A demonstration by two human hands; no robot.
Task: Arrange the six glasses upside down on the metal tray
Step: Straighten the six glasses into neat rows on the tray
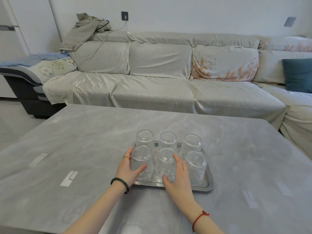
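Several clear ribbed glasses stand upside down in two rows on the metal tray (208,186) in the middle of the grey table. My left hand (125,169) wraps around the front left glass (141,159), fingers behind it and thumb in front. My right hand (179,179) curls around the front middle glass (166,162), thumb at its base. The front right glass (196,166) stands free beside my right hand. The back row, with the back left glass (144,138), the back middle glass (168,140) and the back right glass (192,142), is untouched.
The grey table (84,149) spreads wide around the tray. Behind it runs a long covered sofa (152,92) with a teal cushion (298,75) at the right and a jacket (87,29) draped on its left back.
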